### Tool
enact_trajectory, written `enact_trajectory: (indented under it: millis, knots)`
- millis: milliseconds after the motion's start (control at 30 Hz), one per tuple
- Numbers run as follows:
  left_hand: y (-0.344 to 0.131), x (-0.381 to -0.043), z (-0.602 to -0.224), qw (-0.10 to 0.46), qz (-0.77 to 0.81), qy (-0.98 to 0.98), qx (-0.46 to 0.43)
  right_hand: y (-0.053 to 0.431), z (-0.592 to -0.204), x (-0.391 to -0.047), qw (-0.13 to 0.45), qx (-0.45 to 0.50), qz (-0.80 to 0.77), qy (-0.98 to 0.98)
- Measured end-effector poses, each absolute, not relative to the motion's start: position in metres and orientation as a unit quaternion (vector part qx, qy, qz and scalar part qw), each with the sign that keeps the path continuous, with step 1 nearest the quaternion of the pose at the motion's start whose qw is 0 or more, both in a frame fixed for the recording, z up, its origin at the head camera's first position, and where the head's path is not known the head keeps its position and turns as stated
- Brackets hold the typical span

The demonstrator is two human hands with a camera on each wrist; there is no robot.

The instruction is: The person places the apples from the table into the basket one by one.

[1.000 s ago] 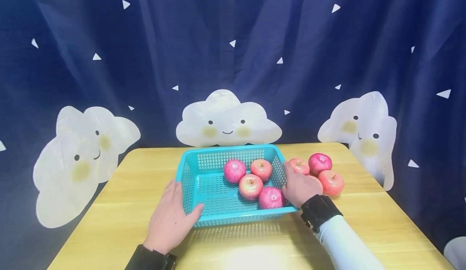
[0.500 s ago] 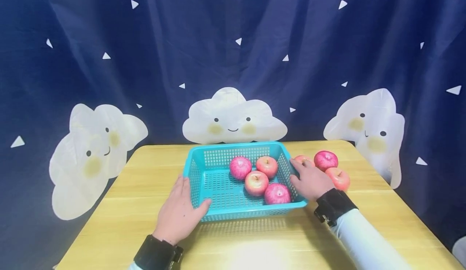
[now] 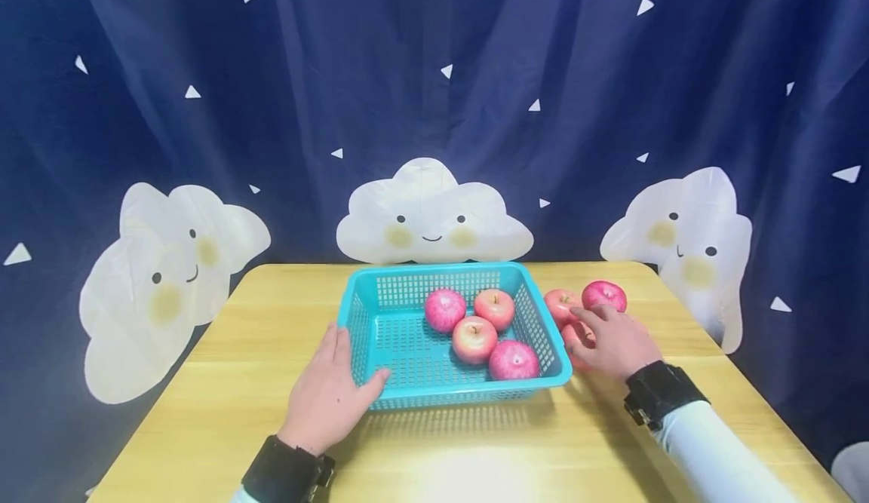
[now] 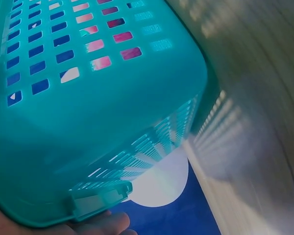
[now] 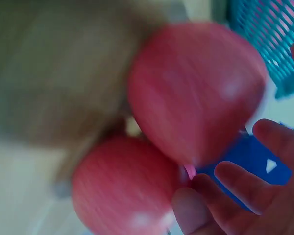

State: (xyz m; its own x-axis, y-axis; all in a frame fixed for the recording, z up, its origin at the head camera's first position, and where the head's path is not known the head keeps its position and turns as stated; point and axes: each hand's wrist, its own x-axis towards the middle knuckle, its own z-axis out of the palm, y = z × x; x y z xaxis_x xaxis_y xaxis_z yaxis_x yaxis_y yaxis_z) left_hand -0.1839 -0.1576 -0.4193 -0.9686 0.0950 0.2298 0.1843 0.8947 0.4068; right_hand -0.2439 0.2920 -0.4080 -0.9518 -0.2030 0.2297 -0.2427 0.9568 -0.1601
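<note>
A turquoise plastic basket (image 3: pixel 468 391) with lattice walls stands on the table, several apples (image 3: pixel 475 339) gathered in its right half. My left hand (image 3: pixel 326 401) rests at its front left corner, fingers straight along the outer side and thumb over the rim. In the left wrist view, fingertips (image 4: pixel 112 223) show beside the basket rim (image 4: pixel 44 223). To the right of the basket, my right hand (image 3: pixel 619 343) hovers over loose apples (image 3: pixel 562 305), holding none. The right wrist view has its spread fingers (image 5: pixel 250 188) beside two red apples (image 5: pixel 196 93); the hand partly covers others.
The wooden table (image 3: pixel 271 337) carries the basket near its far edge. A dark blue curtain (image 3: pixel 434 73) printed with white clouds hangs behind it. One darker pink apple (image 3: pixel 604 295) lies at the back of the loose group.
My right hand has left the basket's right rim and moved right, over the loose apples. The left hand stays at the basket's left corner. The head view has shifted slightly.
</note>
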Motion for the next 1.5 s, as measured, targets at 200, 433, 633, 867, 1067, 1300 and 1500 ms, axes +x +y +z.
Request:
enact_trajectory:
  millis: [200,433,633,867,1067,1300,1500]
  knots:
    - [-0.154,-0.189,-0.415,0.102,-0.217,-0.968,-0.076,0.285,-0.430,-0.244,0.128,0.103,0.070,-0.984]
    - [-0.156,-0.185,-0.418,0.104,-0.221,-0.967,-0.067,0.280,-0.434,-0.244,0.129,0.117,0.066,-0.982]
    - [-0.156,-0.182,-0.417,0.107,-0.219,-0.968,-0.064,0.278,-0.434,-0.242,0.113,0.112,0.077,-0.984]
    - [-0.154,-0.184,-0.417,0.112,-0.220,-0.967,-0.064,0.289,-0.432,-0.237,0.117,0.131,0.112,-0.978]
    - [-0.157,-0.182,-0.420,0.110,-0.218,-0.968,-0.062,0.292,-0.427,-0.230,0.094,0.145,0.133,-0.976]
    - [-0.157,-0.181,-0.419,0.107,-0.214,-0.969,-0.057,0.297,-0.417,-0.223,0.064,0.155,0.156,-0.974]
    - [-0.156,-0.181,-0.417,0.099,-0.214,-0.970,-0.056,0.301,-0.404,-0.222,0.033,0.143,0.150,-0.978]
